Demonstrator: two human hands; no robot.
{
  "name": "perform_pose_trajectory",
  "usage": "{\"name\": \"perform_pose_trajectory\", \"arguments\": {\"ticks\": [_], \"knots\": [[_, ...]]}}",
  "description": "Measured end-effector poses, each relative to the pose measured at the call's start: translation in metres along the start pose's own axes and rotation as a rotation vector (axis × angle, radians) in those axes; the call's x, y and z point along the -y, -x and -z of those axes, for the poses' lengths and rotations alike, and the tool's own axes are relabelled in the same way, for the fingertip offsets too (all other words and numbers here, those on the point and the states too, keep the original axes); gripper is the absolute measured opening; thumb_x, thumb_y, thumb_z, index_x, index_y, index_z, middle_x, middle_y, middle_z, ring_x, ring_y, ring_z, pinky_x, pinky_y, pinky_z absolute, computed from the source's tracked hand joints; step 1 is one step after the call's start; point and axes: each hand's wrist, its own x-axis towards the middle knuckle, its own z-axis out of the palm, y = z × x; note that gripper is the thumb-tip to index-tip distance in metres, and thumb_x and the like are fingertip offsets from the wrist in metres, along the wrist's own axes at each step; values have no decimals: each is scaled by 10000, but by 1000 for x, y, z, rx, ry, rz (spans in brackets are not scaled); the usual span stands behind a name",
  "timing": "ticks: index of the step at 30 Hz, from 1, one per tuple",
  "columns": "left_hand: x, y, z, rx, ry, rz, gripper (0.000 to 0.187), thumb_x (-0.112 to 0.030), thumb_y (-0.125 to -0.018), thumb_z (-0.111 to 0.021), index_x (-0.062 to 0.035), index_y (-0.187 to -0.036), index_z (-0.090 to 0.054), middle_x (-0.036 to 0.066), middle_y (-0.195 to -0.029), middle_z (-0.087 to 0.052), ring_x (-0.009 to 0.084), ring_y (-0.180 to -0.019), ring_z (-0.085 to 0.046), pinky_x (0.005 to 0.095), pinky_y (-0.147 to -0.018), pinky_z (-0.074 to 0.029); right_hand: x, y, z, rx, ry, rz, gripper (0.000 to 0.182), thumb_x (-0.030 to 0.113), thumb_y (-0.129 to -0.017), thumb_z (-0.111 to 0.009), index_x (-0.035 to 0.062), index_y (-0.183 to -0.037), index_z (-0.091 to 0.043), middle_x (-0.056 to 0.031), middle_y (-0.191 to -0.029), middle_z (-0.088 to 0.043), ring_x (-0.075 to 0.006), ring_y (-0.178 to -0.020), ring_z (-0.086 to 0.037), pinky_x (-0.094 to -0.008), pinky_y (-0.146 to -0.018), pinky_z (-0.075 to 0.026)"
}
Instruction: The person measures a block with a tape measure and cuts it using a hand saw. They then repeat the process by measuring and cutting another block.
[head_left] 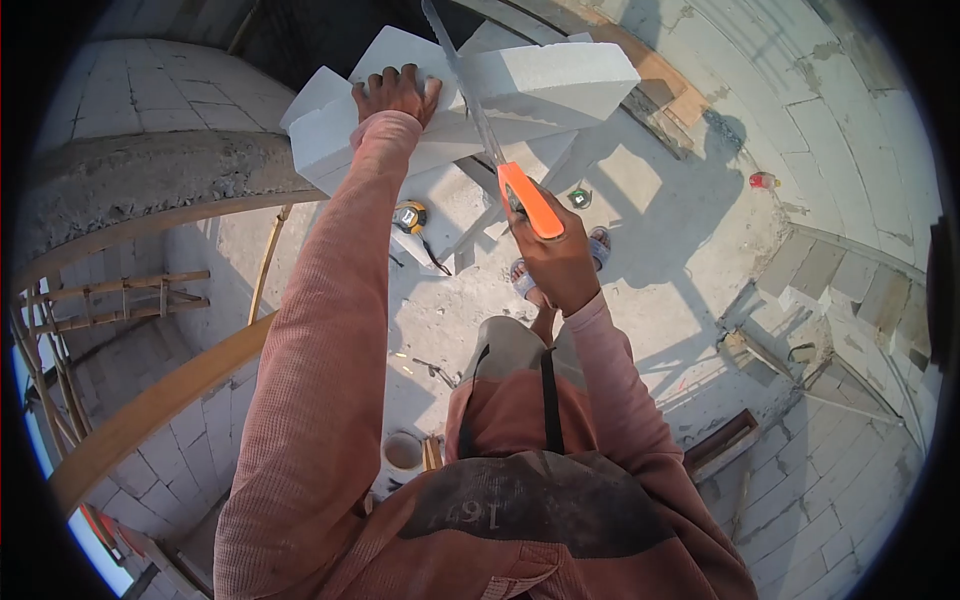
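Note:
My right hand [555,260] is wrapped round the orange handle of a handsaw [530,203]. Its long metal blade runs up and to the left, across a white aerated concrete block [545,85]. Whether the teeth sit in a cut cannot be made out. On the block's left part, left of the blade, lies my left hand [397,95], its fingers bent and gripping the block. More white block pieces [310,100] show around and behind that hand. Below the block, a yellow tape measure [408,217] rests on a pale surface.
A green round object [579,198] lies near my sandalled feet [600,248]. Stacked blocks [850,275] stand at right beside a block wall [830,110]. A wooden plank [170,405] slants across the left. A bucket [403,451] is beside my legs.

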Motion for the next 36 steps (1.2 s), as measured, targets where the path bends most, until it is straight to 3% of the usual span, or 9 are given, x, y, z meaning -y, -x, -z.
{"name": "perform_pose_trajectory", "arguments": {"ticks": [8,13,18,23,25,30,32,35,36], "knots": [[0,3,-8,-28,25,10,567,-593,-981,-399,-222,-1351,-617,63,-1294,-647,269,-1281,-565,601,-1130,-309,19,148,35,-62,147,-71,495,72,-946,-637,29,-1431,-551,-197,-1264,-674,-264,-1064,-703,-362,-881,-546],[0,5,-10,-30,12,9,563,-593,-981,-405,-218,-1345,-616,65,-1313,-636,267,-1303,-549,602,-1138,-305,10,72,13,-44,15,-30,486,73,-948,-605,6,-1426,-545,-186,-1135,-725,-243,-938,-725,-336,-832,-555],[-7,5,-9,22,9,11,578,-618,-991,-419,-215,-1368,-591,69,-1327,-638,291,-1322,-540,556,-1112,-344,-7,-17,-27,-106,-22,96,433,157,-920,-626,8,-1324,-584,-226,-906,-686,-409,-798,-657,-395,-779,-537],[-4,9,2,54,8,14,564,-596,-987,-415,-223,-1373,-587,65,-1340,-630,281,-1340,-525,550,-1124,-332,7,128,15,-80,72,-68,479,59,-953,-629,-8,-1420,-545,-221,-1213,-684,-299,-1080,-704,-356,-925,-539],[-2,6,3,49,29,20,559,-586,-986,-406,-226,-1373,-586,56,-1344,-625,279,-1342,-520,561,-1139,-308,30,161,29,-57,142,-101,485,20,-944,-622,-5,-1422,-547,-209,-1305,-648,-320,-1139,-685,-353,-966,-529],[-3,3,-1,5,43,5,572,-589,-995,-391,-191,-1339,-617,73,-1316,-634,262,-1292,-549,589,-1155,-287,1,32,-3,-9,24,-98,499,71,-936,-624,-2,-1421,-536,-215,-1076,-718,-288,-896,-722,-356,-804,-548],[-1,0,-1,36,37,9,572,-590,-994,-397,-192,-1341,-616,70,-1317,-633,258,-1295,-546,589,-1153,-287,-7,-11,-14,-38,70,143,514,98,-935,-625,5,-1430,-523,-206,-961,-722,-283,-777,-702,-368,-732,-535],[0,4,-3,8,71,-3,566,-587,-995,-402,-194,-1342,-616,62,-1318,-633,253,-1296,-543,584,-1149,-289,-2,20,-9,28,-34,-176,526,88,-934,-624,1,-1441,-516,-209,-1068,-720,-301,-884,-721,-347,-803,-545],[4,-5,2,-12,55,-2,565,-587,-995,-403,-195,-1342,-616,61,-1317,-633,253,-1295,-543,583,-1147,-290,-4,47,-10,-40,5,-110,459,105,-960,-626,-18,-1396,-552,-171,-1075,-716,-252,-873,-702,-338,-807,-545]]}}
